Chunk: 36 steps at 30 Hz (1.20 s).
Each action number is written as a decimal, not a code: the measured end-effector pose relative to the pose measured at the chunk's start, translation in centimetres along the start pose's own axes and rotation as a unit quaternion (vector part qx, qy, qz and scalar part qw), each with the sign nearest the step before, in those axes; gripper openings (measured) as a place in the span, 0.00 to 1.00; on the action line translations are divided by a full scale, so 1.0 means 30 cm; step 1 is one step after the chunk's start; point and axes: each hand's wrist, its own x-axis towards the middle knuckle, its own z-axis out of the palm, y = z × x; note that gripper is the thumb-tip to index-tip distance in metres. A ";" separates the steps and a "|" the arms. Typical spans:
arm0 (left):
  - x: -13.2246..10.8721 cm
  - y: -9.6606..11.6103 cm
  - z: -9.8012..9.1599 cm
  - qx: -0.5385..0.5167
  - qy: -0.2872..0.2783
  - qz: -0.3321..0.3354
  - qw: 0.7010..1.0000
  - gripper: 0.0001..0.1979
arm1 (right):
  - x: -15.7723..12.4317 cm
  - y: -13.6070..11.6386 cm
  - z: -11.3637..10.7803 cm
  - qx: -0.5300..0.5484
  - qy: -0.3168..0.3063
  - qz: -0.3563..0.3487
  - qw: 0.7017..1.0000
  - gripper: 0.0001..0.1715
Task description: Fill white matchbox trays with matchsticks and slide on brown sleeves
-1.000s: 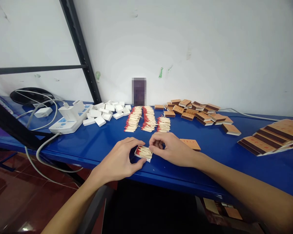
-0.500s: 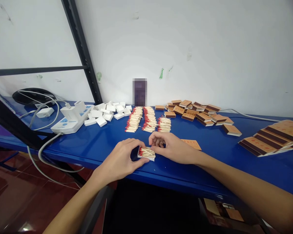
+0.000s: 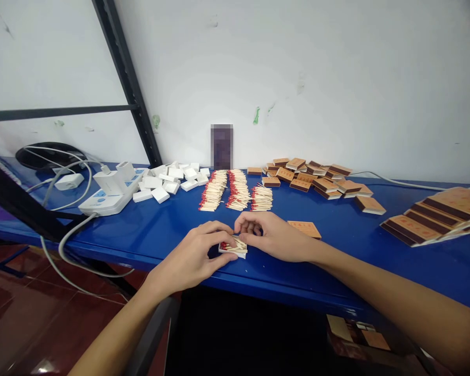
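A small white matchbox tray (image 3: 233, 247) filled with red-tipped matches lies on the blue table (image 3: 160, 230) near its front edge. My left hand (image 3: 196, 256) grips the tray from the left, thumb and fingers closed on its sides. My right hand (image 3: 274, 237) comes from the right, its fingertips pinched over the matches in the tray. An orange matchbox sleeve (image 3: 304, 229) lies flat just right of my right hand. Three rows of loose matches (image 3: 237, 190) lie behind my hands.
Several empty white trays (image 3: 168, 180) are heaped at the back left beside a white power strip (image 3: 109, 196) with cables. A pile of orange matchboxes (image 3: 317, 180) lies at the back right, flat packs (image 3: 434, 216) at the far right. A black frame post (image 3: 125, 78) slants at the left.
The tray has shifted slightly and lies flatter under my fingers. My right fingertips have come down onto the matches. Both hands stay at the same spot.
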 end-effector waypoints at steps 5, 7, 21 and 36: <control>-0.001 0.000 0.002 0.003 0.001 0.000 1.000 0.08 | -0.003 -0.002 0.000 -0.003 -0.002 0.003 1.000 0.03; -0.002 -0.002 0.005 0.005 0.006 0.004 1.000 0.08 | -0.004 -0.002 -0.001 -0.002 -0.001 0.003 1.000 0.03; -0.003 -0.010 0.018 0.037 0.039 0.019 0.998 0.11 | -0.004 -0.007 -0.003 -0.008 0.009 -0.010 1.000 0.05; -0.008 -0.020 0.024 0.061 0.054 0.004 0.997 0.14 | -0.005 0.000 -0.003 -0.050 0.028 -0.007 0.998 0.03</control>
